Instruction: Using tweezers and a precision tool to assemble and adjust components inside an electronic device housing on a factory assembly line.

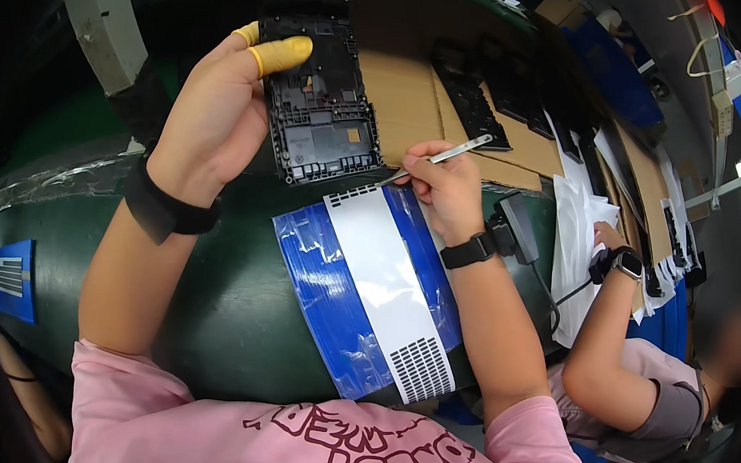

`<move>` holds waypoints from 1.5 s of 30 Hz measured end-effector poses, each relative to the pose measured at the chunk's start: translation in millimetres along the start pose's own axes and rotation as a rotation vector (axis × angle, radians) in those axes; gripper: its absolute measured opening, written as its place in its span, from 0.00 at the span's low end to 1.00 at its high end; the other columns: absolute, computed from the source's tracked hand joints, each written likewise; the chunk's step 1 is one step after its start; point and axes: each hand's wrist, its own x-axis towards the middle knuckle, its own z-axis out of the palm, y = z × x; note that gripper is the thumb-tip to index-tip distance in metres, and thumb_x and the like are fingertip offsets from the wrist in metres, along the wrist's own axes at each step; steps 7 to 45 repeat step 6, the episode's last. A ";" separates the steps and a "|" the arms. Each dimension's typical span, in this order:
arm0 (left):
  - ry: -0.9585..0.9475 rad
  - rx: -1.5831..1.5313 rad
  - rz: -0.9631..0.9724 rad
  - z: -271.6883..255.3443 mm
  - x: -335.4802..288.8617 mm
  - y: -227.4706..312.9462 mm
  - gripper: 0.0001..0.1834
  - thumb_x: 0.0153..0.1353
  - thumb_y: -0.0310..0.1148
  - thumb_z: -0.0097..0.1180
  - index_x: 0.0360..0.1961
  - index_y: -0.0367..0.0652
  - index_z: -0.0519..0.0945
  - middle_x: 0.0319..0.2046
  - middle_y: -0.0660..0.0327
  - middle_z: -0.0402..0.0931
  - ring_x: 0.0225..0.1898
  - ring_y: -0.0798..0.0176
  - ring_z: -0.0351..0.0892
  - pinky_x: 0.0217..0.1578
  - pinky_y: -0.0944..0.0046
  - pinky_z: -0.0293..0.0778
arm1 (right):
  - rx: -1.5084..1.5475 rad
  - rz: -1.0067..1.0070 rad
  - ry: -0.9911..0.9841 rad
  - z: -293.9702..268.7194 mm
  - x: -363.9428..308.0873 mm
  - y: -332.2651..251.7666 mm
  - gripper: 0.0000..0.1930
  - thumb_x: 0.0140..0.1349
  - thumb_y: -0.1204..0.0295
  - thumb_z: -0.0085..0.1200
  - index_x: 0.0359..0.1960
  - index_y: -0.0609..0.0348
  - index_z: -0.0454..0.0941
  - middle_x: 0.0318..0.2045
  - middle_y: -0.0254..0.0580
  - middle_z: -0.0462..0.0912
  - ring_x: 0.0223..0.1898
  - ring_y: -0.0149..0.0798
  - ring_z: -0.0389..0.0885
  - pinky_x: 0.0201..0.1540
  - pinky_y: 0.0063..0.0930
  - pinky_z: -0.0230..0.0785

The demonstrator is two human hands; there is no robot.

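A black molded plastic housing with ribs and clips along its edges is gripped by my left hand, whose thumb and a finger wear yellow finger cots. My right hand pinches metal tweezers; their tips reach the top of a white backing sheet. Small black rectangular pieces sit in rows at that end, with a larger block of them at the near end. Under the sheet lies a blue board wrapped in clear tape. The housing is held just beyond the sheet's far end.
Several black housings lie on brown cardboard at the far right. A co-worker's hand rests by white sheets. Near my right wrist stands a black device with a cable. Another blue board is at left on the green table.
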 end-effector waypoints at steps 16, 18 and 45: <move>0.037 -0.074 -0.003 -4.9 3.5 -11.7 0.15 0.58 0.27 0.46 0.47 0.41 0.67 0.40 0.61 0.72 0.41 0.67 0.72 0.46 0.68 0.69 | 0.002 0.014 -0.016 -5.9 4.4 6.8 0.06 0.48 0.84 0.52 0.29 0.66 0.70 0.20 0.38 0.74 0.18 0.29 0.74 0.17 0.13 0.59; 0.037 -0.074 -0.003 -4.9 3.5 -11.7 0.15 0.58 0.27 0.46 0.47 0.41 0.67 0.40 0.61 0.72 0.41 0.67 0.72 0.46 0.68 0.69 | 0.002 0.014 -0.016 -5.9 4.4 6.8 0.06 0.48 0.84 0.52 0.29 0.66 0.70 0.20 0.38 0.74 0.18 0.29 0.74 0.17 0.13 0.59; 0.037 -0.074 -0.003 -4.9 3.5 -11.7 0.15 0.58 0.27 0.46 0.47 0.41 0.67 0.40 0.61 0.72 0.41 0.67 0.72 0.46 0.68 0.69 | 0.002 0.014 -0.016 -5.9 4.4 6.8 0.06 0.48 0.84 0.52 0.29 0.66 0.70 0.20 0.38 0.74 0.18 0.29 0.74 0.17 0.13 0.59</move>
